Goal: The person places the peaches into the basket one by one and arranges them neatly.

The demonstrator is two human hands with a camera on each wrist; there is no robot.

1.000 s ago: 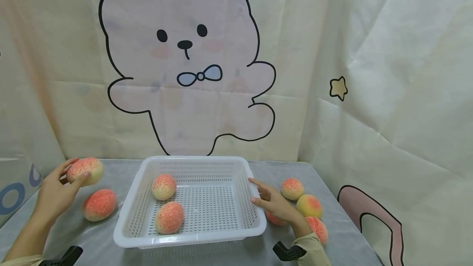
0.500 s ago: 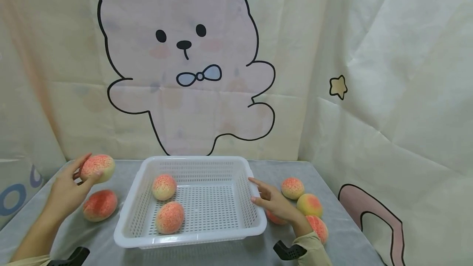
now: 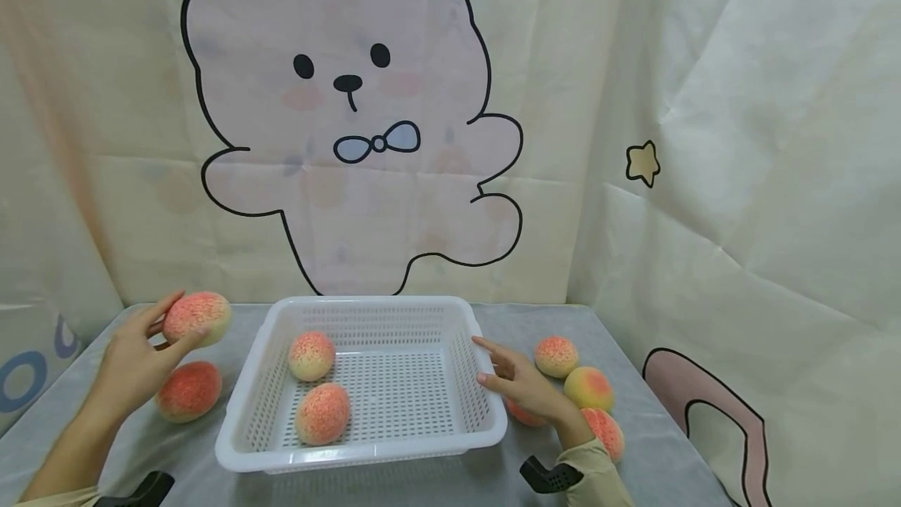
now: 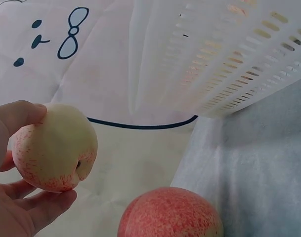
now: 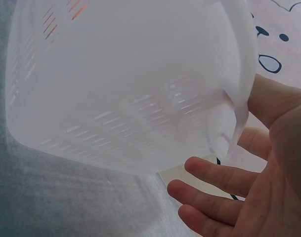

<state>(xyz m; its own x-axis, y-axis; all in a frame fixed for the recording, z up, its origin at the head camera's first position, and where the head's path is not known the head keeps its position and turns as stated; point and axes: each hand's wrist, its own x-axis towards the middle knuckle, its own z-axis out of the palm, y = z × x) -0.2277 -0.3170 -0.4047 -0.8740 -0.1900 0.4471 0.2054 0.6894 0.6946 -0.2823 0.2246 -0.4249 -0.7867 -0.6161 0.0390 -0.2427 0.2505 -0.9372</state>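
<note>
In the head view, my left hand (image 3: 141, 350) holds a pink-and-cream peach (image 3: 197, 318) between thumb and fingers, lifted clear of the table. The left wrist view shows this peach's pale side (image 4: 59, 148) and its stem dimple. Below it, a redder peach (image 3: 188, 392) lies on the cloth, left of a white perforated plastic basket (image 3: 362, 456). Two peaches, one farther back (image 3: 312, 356) and one nearer (image 3: 323, 414), rest in the basket's left half. My right hand (image 3: 524, 386) grips the basket's right rim with thumb and index finger; its other fingers hang loosely outside the wall (image 5: 140, 98).
Several more peaches lie right of the basket, among them a speckled one (image 3: 557, 357), a yellow one (image 3: 589, 389) and a pink one (image 3: 604, 434); another is partly hidden by my right hand. Grey cloth (image 3: 521, 323) covers the table. A printed curtain (image 3: 549, 257) hangs behind.
My left hand has carried its peach rightward and slightly up, toward the basket, more slowly in the last half second. The right hand and the basket have stayed put.
</note>
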